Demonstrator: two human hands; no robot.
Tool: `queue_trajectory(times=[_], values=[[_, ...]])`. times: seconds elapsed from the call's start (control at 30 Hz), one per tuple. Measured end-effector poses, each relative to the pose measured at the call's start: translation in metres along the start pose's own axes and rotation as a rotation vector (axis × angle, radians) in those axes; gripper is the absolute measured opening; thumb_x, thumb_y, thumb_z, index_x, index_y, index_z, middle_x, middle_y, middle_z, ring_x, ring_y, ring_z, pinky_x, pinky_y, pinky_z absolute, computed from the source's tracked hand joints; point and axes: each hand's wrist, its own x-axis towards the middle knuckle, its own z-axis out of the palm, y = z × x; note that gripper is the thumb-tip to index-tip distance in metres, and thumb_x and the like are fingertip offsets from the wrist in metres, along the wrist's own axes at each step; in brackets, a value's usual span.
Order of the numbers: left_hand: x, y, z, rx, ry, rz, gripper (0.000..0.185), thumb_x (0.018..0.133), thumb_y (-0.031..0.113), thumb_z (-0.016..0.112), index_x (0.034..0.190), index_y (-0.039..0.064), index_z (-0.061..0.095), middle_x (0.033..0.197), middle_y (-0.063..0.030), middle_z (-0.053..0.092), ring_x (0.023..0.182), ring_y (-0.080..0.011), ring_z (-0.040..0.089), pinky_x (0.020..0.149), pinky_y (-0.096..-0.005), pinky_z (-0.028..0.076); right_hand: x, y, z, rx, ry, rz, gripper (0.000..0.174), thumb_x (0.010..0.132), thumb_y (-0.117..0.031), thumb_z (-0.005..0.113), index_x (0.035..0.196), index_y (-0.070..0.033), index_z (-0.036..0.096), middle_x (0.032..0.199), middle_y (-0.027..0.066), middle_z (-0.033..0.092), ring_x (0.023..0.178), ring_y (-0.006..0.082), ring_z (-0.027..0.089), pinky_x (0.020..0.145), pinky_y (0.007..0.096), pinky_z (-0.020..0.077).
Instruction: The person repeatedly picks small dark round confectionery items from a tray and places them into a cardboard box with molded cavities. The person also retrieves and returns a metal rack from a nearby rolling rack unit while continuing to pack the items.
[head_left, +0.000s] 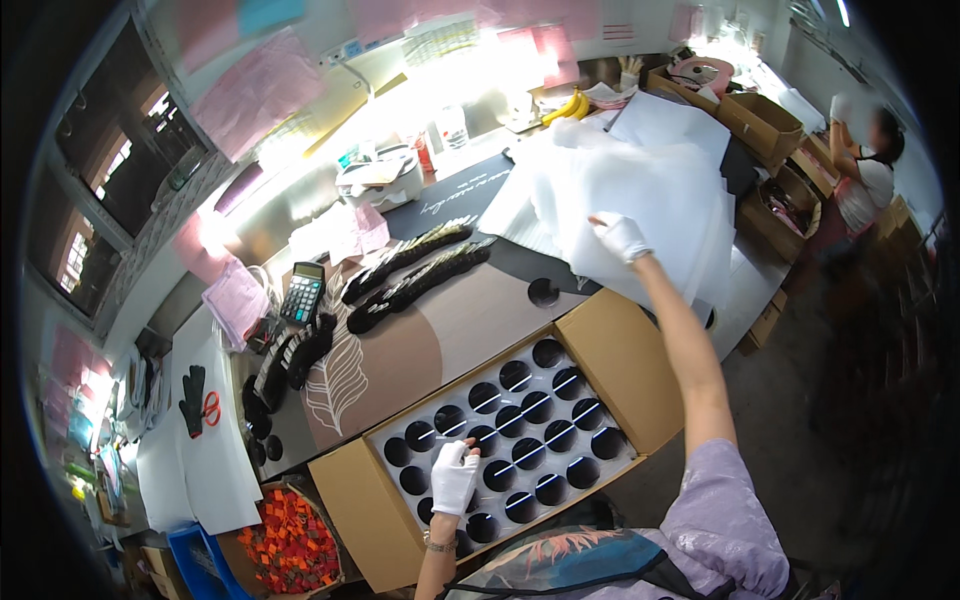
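Observation:
My left hand (454, 480), in a white glove with bare fingertips, is over an open cardboard carton (382, 517). Its fingers are bent close to glossy dark round discs (527, 454), which stand out in rows against a pale layer inside. Whether those fingers hold a disc cannot be made out. Reaching forward past the carton, my right hand (622, 238) wears a similar glove and lies against a loose pile of thin white sheets (660, 187). The topmost sheet is rumpled and translucent. Any pinch on it is unclear.
Overlapping rows of dark discs (420, 289) lie on the patterned mat (397, 360), near a calculator (304, 292) and a single disc (543, 292). Red scissors (212, 409) rest at left, above a box of orange and red pieces (289, 544). A person (866, 172) stands far right.

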Motion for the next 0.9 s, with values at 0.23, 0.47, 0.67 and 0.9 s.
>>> queue_trajectory(times=[0.23,0.47,0.67,0.9], values=[[-0.017,0.023,0.013,-0.138,-0.007,0.055,0.017,0.090,0.008,0.068,0.106,0.003,0.071,0.083,-0.0077,0.062,0.070,-0.0152,0.056,0.065,-0.0296,0.047,0.000,0.004,0.056,-0.525,-0.006,-0.116,0.022,0.096,-0.025,0.054,0.104,-0.013,0.070,0.100,0.0121,0.072,0.097,0.0339,0.068,0.086,0.0427,0.0534],[-0.044,0.008,-0.019,-0.184,-0.144,-0.238,0.021,0.096,0.015,0.063,0.112,0.005,0.071,0.083,-0.0059,0.065,0.071,-0.0132,0.058,0.065,-0.0278,0.048,0.003,0.007,-0.012,0.252,0.240,0.030,0.012,0.091,-0.014,0.060,0.098,-0.007,0.066,0.107,0.0119,0.068,0.094,0.0299,0.067,0.082,0.0410,0.0538],[-0.013,0.032,-0.007,-0.735,-0.544,-0.393,0.055,0.102,0.023,0.056,0.148,-0.001,0.040,0.117,-0.0068,0.065,0.088,-0.0114,0.061,0.079,-0.0253,0.051,-0.106,-0.135,-0.074,0.100,-0.215,-0.463,0.002,0.078,-0.007,0.069,0.080,-0.008,0.069,0.121,0.0136,0.064,0.107,0.0277,0.063,0.090,0.0395,0.0525],[0.013,0.030,0.018,-0.801,-0.081,-0.419,0.023,0.101,0.017,0.056,0.114,0.000,0.064,0.097,-0.0058,0.071,0.087,-0.0116,0.066,0.075,-0.0270,0.054,-0.242,-0.197,-0.007,0.032,-0.610,-0.756,0.036,0.076,-0.031,0.078,0.103,-0.009,0.071,0.135,0.0148,0.057,0.126,0.0350,0.051,0.109,0.0538,0.0368]])
